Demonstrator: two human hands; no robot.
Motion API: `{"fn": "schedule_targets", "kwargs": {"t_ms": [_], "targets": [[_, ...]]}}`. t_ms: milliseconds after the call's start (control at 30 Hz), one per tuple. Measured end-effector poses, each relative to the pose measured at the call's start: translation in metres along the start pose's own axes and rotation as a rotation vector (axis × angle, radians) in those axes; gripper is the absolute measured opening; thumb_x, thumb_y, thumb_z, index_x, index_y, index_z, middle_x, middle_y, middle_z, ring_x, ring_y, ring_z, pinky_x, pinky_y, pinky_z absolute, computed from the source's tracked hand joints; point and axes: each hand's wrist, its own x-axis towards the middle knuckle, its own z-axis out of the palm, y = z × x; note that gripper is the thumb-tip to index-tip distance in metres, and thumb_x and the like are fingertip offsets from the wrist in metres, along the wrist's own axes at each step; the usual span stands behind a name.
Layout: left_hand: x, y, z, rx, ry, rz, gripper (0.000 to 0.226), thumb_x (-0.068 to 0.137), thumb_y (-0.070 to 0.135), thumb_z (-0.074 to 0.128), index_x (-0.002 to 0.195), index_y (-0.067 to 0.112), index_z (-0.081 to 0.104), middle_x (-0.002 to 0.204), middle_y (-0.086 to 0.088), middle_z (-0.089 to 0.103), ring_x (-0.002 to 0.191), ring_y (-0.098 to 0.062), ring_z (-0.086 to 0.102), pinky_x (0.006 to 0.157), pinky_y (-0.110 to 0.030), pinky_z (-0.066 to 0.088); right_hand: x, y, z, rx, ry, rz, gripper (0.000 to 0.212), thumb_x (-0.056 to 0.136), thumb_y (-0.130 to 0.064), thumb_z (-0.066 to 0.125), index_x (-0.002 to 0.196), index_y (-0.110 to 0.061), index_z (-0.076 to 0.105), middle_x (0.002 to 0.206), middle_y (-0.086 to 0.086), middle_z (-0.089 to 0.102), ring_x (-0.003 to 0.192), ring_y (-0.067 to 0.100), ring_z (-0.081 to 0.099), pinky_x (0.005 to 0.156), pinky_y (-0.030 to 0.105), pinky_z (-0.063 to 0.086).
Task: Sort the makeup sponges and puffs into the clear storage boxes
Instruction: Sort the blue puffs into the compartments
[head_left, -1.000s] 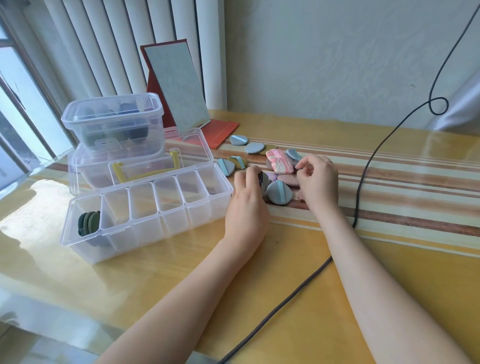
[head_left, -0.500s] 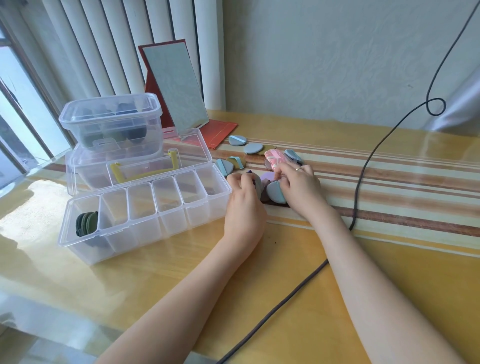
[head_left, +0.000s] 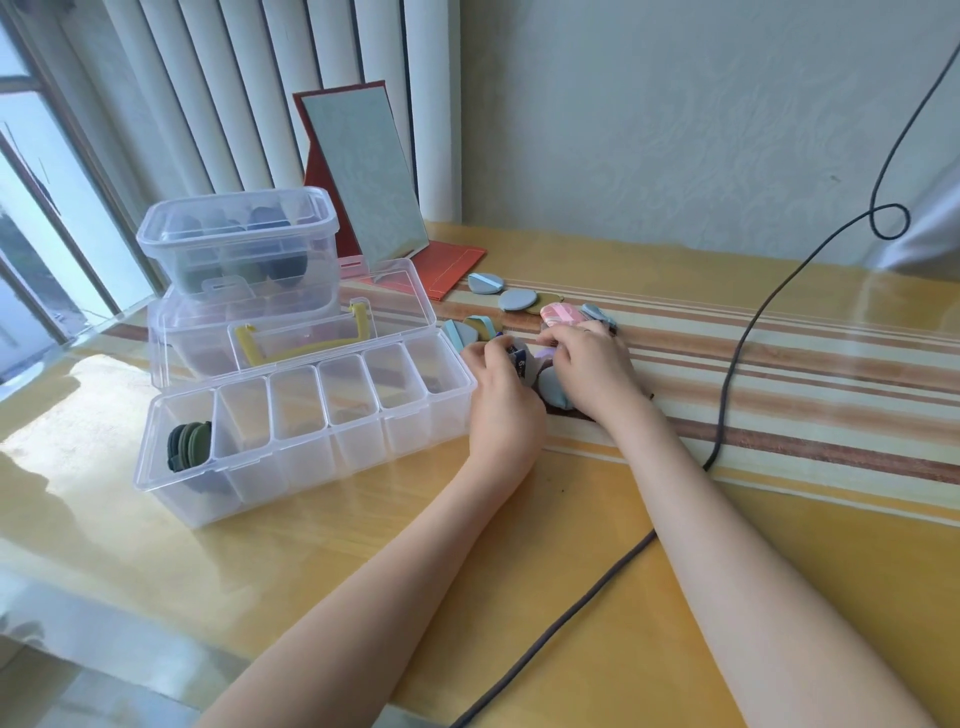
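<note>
A clear divided box (head_left: 306, 436) lies open at the left, with dark green puffs (head_left: 189, 446) in its leftmost compartment. To its right a pile of puffs lies on the table: a pink one (head_left: 560, 315), a grey one (head_left: 517, 300), a blue-grey one (head_left: 485, 283). My left hand (head_left: 501, 400) is closed on a stack of puffs (head_left: 525, 364) held on edge. My right hand (head_left: 592, 371) rests on the pile, fingers pinching a lilac puff (head_left: 545, 355) against that stack. A grey-blue puff (head_left: 553, 388) lies between the hands.
A lidded clear tub (head_left: 239, 244) with dark puffs stands on another box behind the divided one. A standing mirror (head_left: 363, 176) on a red base is at the back. A black cable (head_left: 727, 374) runs across the table to my right.
My right hand has drawn left from the pile's right side to meet the left hand. The left hand has stayed almost still beside the box.
</note>
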Motion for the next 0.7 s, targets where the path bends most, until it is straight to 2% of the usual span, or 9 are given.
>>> {"fn": "schedule_targets", "kwargs": {"t_ms": [67, 133, 200, 300, 400, 500, 600, 633, 700], "targets": [[0.002, 0.0, -0.001, -0.109, 0.009, -0.045, 0.049, 0.088, -0.01, 0.032, 0.134, 0.006, 0.037, 0.123, -0.003, 0.031, 0.1, -0.022, 0.051, 0.072, -0.014, 0.03, 0.001, 0.004, 0.005, 0.068, 0.052, 0.07, 0.039, 0.093, -0.011, 0.039, 0.115, -0.028, 0.065, 0.126, 0.008, 0.055, 0.117, 0.031, 0.049, 0.099, 0.039, 0.04], [0.002, -0.001, -0.001, -0.121, -0.003, -0.08, 0.052, 0.089, -0.009, 0.031, 0.138, 0.008, 0.033, 0.118, 0.0, 0.034, 0.102, -0.02, 0.048, 0.074, -0.015, 0.029, 0.001, 0.011, 0.009, 0.129, 0.039, 0.105, 0.039, 0.094, -0.017, 0.036, 0.113, -0.035, 0.064, 0.125, 0.006, 0.053, 0.113, 0.033, 0.05, 0.095, 0.041, 0.043], [0.002, -0.003, 0.0, -0.127, -0.023, -0.107, 0.054, 0.09, -0.008, 0.03, 0.141, 0.011, 0.03, 0.122, -0.003, 0.04, 0.104, -0.018, 0.045, 0.078, -0.018, 0.029, -0.002, 0.013, 0.007, 0.12, -0.023, 0.096, 0.038, 0.097, -0.022, 0.035, 0.117, -0.039, 0.062, 0.126, 0.002, 0.051, 0.115, 0.031, 0.047, 0.097, 0.043, 0.042], [0.002, -0.003, 0.0, -0.131, -0.029, -0.104, 0.055, 0.091, -0.007, 0.03, 0.142, 0.012, 0.028, 0.134, -0.007, 0.043, 0.109, -0.017, 0.044, 0.079, -0.016, 0.027, -0.003, 0.012, 0.001, 0.104, -0.048, 0.0, 0.035, 0.099, -0.017, 0.041, 0.122, -0.032, 0.062, 0.117, -0.012, 0.055, 0.122, 0.023, 0.04, 0.103, 0.038, 0.034], [0.0, -0.004, 0.001, -0.147, -0.022, -0.086, 0.055, 0.091, -0.008, 0.03, 0.143, 0.013, 0.028, 0.135, -0.009, 0.045, 0.114, -0.019, 0.046, 0.079, -0.015, 0.028, 0.001, 0.012, -0.002, 0.02, -0.037, -0.061, 0.033, 0.098, -0.015, 0.044, 0.12, -0.028, 0.065, 0.129, -0.002, 0.054, 0.121, 0.024, 0.034, 0.104, 0.038, 0.03], [0.001, -0.005, 0.001, -0.147, -0.002, -0.056, 0.052, 0.093, -0.005, 0.032, 0.141, 0.014, 0.031, 0.125, -0.004, 0.046, 0.102, -0.013, 0.046, 0.074, -0.012, 0.028, 0.005, 0.015, -0.001, 0.046, 0.018, -0.049, 0.024, 0.096, -0.014, 0.051, 0.105, -0.023, 0.072, 0.118, 0.005, 0.057, 0.115, 0.029, 0.037, 0.1, 0.035, 0.031], [0.002, -0.006, 0.002, -0.178, 0.036, -0.002, 0.047, 0.092, -0.005, 0.035, 0.136, 0.013, 0.038, 0.131, -0.004, 0.039, 0.096, -0.008, 0.046, 0.074, -0.01, 0.029, 0.002, 0.013, -0.003, 0.391, 0.18, -0.055, 0.031, 0.09, -0.005, 0.059, 0.085, -0.032, 0.072, 0.102, -0.01, 0.059, 0.107, 0.026, 0.048, 0.091, 0.032, 0.041], [0.003, -0.006, 0.002, -0.189, 0.048, 0.019, 0.046, 0.092, -0.005, 0.036, 0.135, 0.012, 0.04, 0.132, -0.006, 0.036, 0.092, -0.004, 0.044, 0.074, -0.009, 0.029, -0.001, 0.011, -0.008, 0.556, 0.216, -0.045, 0.038, 0.088, -0.001, 0.059, 0.079, -0.036, 0.07, 0.095, -0.018, 0.061, 0.1, 0.019, 0.055, 0.085, 0.03, 0.044], [0.003, -0.006, 0.003, -0.177, 0.052, 0.048, 0.045, 0.092, -0.006, 0.037, 0.134, 0.01, 0.043, 0.134, -0.006, 0.033, 0.088, 0.003, 0.038, 0.075, -0.005, 0.027, -0.006, 0.005, -0.015, 0.804, 0.224, -0.002, 0.041, 0.088, 0.001, 0.055, 0.076, -0.035, 0.07, 0.08, -0.02, 0.068, 0.083, 0.005, 0.063, 0.073, 0.024, 0.049]]}}
